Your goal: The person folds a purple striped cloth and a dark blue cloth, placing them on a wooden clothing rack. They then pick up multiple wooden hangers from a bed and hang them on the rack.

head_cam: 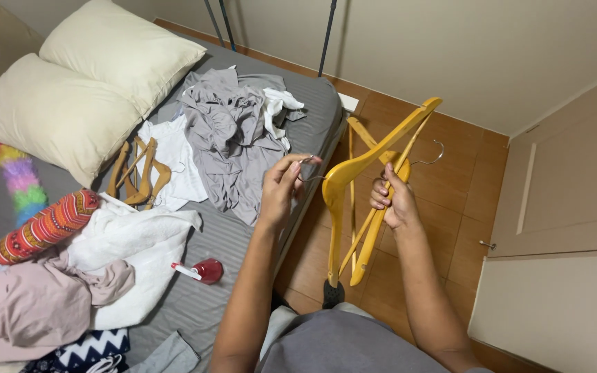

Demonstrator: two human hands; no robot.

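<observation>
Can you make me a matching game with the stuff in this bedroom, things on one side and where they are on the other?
Things:
1. yellow wooden hangers
2. two cream pillows
3. grey garment
4. small red bottle

Places:
A. heaped in the middle of the bed
B. at the head of the bed, side by side
C. gripped in the right hand
D. lying on the grey sheet beside the white cloth

Pairs: 1-C, 2-B, 3-A, 4-D

One head-worn camera looks steeply down, close over bed [312,103] and floor [450,207].
</observation>
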